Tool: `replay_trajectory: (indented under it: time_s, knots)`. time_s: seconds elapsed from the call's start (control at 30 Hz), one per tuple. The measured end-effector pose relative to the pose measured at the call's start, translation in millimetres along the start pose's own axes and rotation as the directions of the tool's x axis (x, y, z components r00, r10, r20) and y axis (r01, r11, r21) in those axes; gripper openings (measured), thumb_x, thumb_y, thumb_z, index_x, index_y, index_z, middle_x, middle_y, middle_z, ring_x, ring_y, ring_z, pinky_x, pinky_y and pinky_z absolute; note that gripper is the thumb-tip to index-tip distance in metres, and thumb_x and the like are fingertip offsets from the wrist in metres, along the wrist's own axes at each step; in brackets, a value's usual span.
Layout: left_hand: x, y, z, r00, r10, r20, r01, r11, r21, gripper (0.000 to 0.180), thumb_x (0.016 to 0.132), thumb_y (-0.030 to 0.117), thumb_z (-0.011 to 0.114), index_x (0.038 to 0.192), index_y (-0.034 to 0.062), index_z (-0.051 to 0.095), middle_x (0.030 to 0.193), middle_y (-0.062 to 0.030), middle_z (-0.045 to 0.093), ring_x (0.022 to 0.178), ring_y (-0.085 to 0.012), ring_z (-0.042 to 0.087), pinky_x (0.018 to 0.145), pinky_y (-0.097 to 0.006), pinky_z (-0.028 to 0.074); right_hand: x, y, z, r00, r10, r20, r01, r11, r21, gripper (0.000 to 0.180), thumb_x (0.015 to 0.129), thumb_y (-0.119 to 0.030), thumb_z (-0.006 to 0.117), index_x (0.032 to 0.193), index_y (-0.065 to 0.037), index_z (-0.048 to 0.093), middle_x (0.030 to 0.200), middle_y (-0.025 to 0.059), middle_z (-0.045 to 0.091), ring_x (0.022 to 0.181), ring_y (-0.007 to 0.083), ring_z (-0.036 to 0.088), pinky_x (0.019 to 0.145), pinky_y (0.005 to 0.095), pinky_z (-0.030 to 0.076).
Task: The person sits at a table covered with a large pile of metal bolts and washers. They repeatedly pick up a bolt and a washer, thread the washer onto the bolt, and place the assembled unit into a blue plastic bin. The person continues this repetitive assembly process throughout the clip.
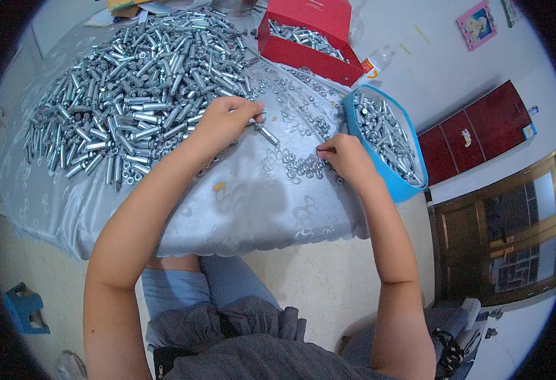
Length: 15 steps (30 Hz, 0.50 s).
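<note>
My left hand (223, 121) is closed around a silver metal bolt sleeve (266, 134), whose end sticks out to the right over the table. My right hand (344, 158) pinches at a small cluster of silver nuts (302, 166) lying on the grey tablecloth (252, 202); I cannot tell if a nut is between the fingers. A large heap of silver bolt sleeves (132, 95) lies just left of my left hand. More loose nuts (297, 101) are scattered beyond both hands.
A blue basin (392, 180) holding several finished bolts sits right of my right hand at the table edge. A red box (303, 38) with more bolts stands at the back. A plastic bottle (376, 63) lies beside it. A blue stool (24, 308) stands on the floor, lower left.
</note>
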<state>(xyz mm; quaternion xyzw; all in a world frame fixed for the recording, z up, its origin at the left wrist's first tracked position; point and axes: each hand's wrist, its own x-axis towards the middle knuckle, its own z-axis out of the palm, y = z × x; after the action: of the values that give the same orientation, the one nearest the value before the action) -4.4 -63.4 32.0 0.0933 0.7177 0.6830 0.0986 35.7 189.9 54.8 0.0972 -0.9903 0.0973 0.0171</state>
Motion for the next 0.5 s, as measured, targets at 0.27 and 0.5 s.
replay_trajectory:
  time_s: [0.27,0.5]
  knots:
    - [-1,0,0,1.0,0.009,-0.002,-0.009,1.0,-0.022,0.029,0.076,0.032,0.056,0.07,0.0042,0.064,0.055,0.0028,0.047,0.053,-0.0063,0.037,0.049,-0.022,0.027,11,4,-4,0.991,0.037,0.125,-0.048,0.995,0.087,0.017,0.067,-0.01,0.067,0.078,0.002,0.063,0.072,0.015,0.062,0.065,0.0241,0.06,0.062,0.0315,0.047]
    - [0,1,0,1.0,-0.003,-0.001,0.003,1.0,-0.005,0.03,0.076,0.033,0.057,0.07,0.0043,0.064,0.057,0.0019,0.049,0.054,-0.0067,0.039,0.05,-0.022,0.03,27,9,-12,0.966,0.083,0.246,-0.079,0.997,-0.025,0.019,0.063,-0.014,0.07,0.074,0.0,0.063,0.071,0.0148,0.062,0.067,0.0249,0.06,0.063,0.0324,0.046]
